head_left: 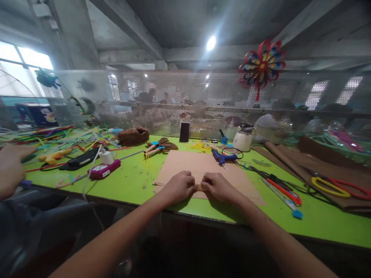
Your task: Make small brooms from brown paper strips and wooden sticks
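Observation:
My left hand (180,186) and my right hand (220,187) are close together over brown sheets of paper or card (185,162) near the table's front edge. Between them runs a small brown strip (199,188), its ends pinched in the closed fingers of both hands. The fingers hide most of the strip, and its exact material is hard to make out. Just beyond my right hand, a blue glue gun (224,156) lies on the sheets with its nozzle pointing toward me.
Scissors (337,187), a red cutter (284,191) and brown sheets (290,158) lie at right. A white jug (242,138) and a phone (184,132) stand behind. A power strip (103,169) and pipe cleaners (66,135) lie left, near another person's hand (11,166).

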The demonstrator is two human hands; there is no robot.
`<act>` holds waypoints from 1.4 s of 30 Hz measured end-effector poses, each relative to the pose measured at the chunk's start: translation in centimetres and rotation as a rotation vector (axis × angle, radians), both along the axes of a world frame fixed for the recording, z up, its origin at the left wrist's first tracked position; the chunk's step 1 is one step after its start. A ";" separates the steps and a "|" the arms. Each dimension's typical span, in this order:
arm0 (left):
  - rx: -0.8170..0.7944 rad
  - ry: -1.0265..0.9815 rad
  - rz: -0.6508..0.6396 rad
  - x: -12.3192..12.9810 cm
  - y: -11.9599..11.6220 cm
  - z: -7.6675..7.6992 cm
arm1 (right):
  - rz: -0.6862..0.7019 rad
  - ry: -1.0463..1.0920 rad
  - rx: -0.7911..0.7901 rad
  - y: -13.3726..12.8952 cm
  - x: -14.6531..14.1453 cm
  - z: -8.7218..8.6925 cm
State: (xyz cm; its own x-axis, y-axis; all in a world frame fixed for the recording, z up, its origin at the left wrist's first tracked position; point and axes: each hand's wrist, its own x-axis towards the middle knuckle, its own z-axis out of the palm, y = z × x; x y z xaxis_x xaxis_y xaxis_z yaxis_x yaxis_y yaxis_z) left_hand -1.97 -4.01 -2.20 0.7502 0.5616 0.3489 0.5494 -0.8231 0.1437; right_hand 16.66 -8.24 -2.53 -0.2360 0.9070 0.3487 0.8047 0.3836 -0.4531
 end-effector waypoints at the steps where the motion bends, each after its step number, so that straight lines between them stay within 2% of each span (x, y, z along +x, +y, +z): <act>1: -0.013 -0.016 -0.006 0.0 0.0 0.0 | -0.001 0.014 0.002 0.0 0.0 0.0; 10: -0.099 -0.062 -0.107 -0.1 0.6 0.1 | 0.126 0.090 0.029 -0.7 0.8 -0.3; 19: -0.005 -0.036 -0.142 -0.4 0.5 -0.4 | 0.176 0.023 0.071 -0.7 0.8 -0.4; 26: 0.026 -0.010 -0.192 -0.5 0.3 -0.4 | 0.205 -0.023 0.044 -0.8 0.7 0.0; 42: 0.005 -0.057 -0.210 -0.5 0.9 -0.6 | 0.073 -0.051 -0.040 0.5 0.4 0.0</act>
